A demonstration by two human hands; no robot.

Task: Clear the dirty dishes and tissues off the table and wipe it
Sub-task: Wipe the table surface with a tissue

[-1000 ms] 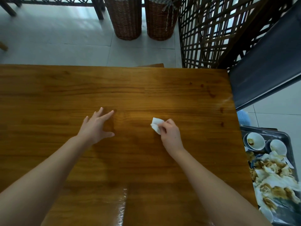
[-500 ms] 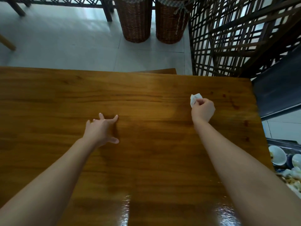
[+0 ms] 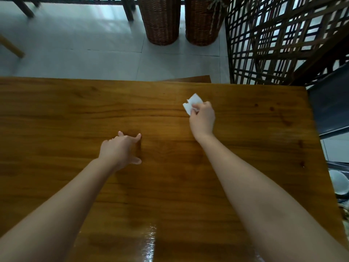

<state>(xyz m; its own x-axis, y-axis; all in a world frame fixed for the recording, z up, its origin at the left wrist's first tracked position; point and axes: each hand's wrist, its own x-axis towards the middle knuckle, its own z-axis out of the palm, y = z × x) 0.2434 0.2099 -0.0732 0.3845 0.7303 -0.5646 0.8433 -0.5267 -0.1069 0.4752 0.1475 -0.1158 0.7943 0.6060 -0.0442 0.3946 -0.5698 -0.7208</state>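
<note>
The brown wooden table (image 3: 56,114) fills most of the head view. My right hand (image 3: 203,120) grips a crumpled white tissue (image 3: 193,103) and presses it against the tabletop, right of centre and toward the far edge. My left hand (image 3: 120,149) rests on the wood near the middle, fingers spread and thumb out, holding nothing. At the right edge of the frame a white bowl (image 3: 339,183) shows below table level; the other dishes are out of frame.
Two wicker baskets (image 3: 160,19) stand on the tiled floor beyond the table. A dark wooden lattice screen (image 3: 279,38) rises at the far right, with a dark bench seat (image 3: 330,103) beside the table's right edge. A glossy wet streak (image 3: 150,242) shines near the front.
My right hand with the tissue swept from the middle of the table to the far right, then back leftward. My left hand stayed in place, its fingers curling slightly.
</note>
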